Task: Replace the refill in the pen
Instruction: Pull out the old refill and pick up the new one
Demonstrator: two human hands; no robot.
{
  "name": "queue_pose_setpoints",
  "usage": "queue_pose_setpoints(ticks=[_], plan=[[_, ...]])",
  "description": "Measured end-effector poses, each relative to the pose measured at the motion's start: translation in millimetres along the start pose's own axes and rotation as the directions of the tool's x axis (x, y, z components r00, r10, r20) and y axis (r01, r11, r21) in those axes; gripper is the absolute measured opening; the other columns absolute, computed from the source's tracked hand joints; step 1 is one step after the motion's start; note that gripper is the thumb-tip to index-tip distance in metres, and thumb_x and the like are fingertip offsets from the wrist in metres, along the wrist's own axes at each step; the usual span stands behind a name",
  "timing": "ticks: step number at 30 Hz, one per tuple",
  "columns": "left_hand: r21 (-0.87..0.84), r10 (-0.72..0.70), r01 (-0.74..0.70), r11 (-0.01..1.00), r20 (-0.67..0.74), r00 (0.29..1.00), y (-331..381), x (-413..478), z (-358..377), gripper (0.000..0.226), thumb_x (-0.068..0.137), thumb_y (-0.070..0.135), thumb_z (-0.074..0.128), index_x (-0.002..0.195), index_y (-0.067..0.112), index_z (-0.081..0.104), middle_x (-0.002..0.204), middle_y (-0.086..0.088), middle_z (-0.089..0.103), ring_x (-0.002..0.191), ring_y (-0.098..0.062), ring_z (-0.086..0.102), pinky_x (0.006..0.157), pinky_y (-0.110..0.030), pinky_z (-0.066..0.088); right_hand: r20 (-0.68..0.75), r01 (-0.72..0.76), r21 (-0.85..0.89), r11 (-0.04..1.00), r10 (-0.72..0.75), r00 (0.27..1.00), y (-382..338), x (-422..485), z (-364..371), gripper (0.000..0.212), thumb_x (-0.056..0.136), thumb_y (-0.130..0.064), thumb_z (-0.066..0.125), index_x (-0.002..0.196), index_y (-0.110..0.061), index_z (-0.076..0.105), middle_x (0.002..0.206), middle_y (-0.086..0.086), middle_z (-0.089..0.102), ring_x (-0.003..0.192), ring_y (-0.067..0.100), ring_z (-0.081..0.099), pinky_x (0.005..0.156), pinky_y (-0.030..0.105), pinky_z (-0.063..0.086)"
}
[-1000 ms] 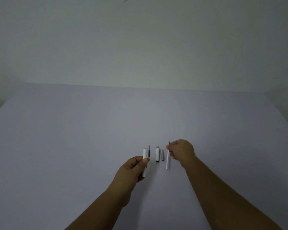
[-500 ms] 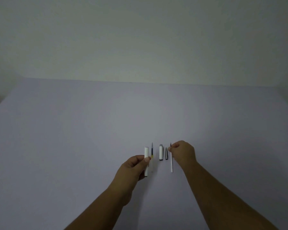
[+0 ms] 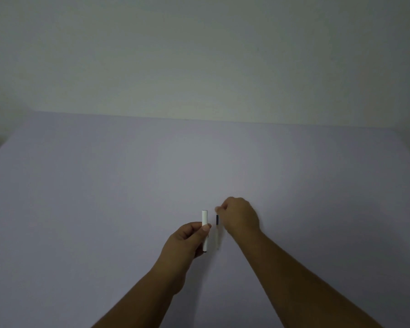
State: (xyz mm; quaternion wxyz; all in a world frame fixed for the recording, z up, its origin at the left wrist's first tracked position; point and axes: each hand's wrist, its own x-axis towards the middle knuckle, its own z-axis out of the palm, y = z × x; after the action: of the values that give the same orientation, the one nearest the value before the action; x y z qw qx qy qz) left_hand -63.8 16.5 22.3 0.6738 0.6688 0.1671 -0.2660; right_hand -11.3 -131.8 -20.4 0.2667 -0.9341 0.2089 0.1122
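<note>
My left hand (image 3: 187,240) is shut on a white pen barrel (image 3: 204,217), held upright between thumb and fingers just above the table. Right beside it a thin refill (image 3: 217,233) with a dark upper band and a pale lower part lies lengthwise on the table. My right hand (image 3: 240,216) is curled with its fingertips at that refill's far end. I cannot see whether they pinch it. The pen cap, the metal tip piece and the white refill are hidden under my right hand and wrist.
A plain pale lavender table (image 3: 104,197) fills the lower view, its far edge meeting a bare light wall (image 3: 199,55). Both of my forearms come in from the bottom edge.
My right hand has left the white refill on the right and moved left over the cap and tip to the dark-banded refill. My left hand keeps holding the barrel in place.
</note>
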Motion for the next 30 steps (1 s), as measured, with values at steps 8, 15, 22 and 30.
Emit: queue_pose_setpoints(ticks=[8,15,22,30], plan=[[0.005,0.001,-0.001,1.0,-0.016,1.0,0,2,-6,0.021,0.09,0.028,0.059,0.103,0.014,0.069,0.078,0.0,0.061,0.074,-0.015,0.054,0.07,-0.023,0.049,0.071,0.095,-0.404,0.91,-0.072,0.995,-10,-7,21,0.029,0.093,-0.024,0.045,0.113,-0.012,0.062,0.12,0.008,0.062,0.113,0.026,0.053,0.089,0.033,0.045],[0.014,0.0,0.0,1.0,-0.017,1.0,-1,2,-10,0.02,0.09,0.028,0.059,0.102,0.015,0.07,0.074,0.002,0.06,0.07,-0.014,0.054,0.069,-0.023,0.049,0.04,0.022,-0.237,0.971,-0.013,0.999,-18,-11,14,0.028,0.089,-0.029,0.049,0.099,-0.009,0.067,0.102,0.008,0.068,0.098,0.025,0.059,0.069,0.031,0.044],[0.069,0.036,-0.036,0.997,-0.006,0.999,1,-1,-7,0.019,0.089,0.028,0.061,0.097,0.014,0.071,0.076,-0.002,0.059,0.073,-0.016,0.052,0.072,-0.027,0.051,-0.083,0.052,0.756,0.652,0.017,0.996,-36,-18,-52,0.011,0.089,-0.018,0.054,0.087,-0.011,0.062,0.078,0.003,0.068,0.063,0.012,0.06,0.053,0.019,0.051],[0.132,0.1,-0.101,0.986,0.014,0.995,5,-15,9,0.019,0.088,0.03,0.062,0.094,0.014,0.07,0.074,-0.002,0.058,0.069,-0.015,0.052,0.068,-0.025,0.05,-0.108,0.127,0.772,0.623,-0.068,0.992,-31,-42,-78,0.011,0.09,-0.016,0.054,0.082,-0.015,0.061,0.075,0.001,0.069,0.06,0.01,0.062,0.055,0.017,0.054]])
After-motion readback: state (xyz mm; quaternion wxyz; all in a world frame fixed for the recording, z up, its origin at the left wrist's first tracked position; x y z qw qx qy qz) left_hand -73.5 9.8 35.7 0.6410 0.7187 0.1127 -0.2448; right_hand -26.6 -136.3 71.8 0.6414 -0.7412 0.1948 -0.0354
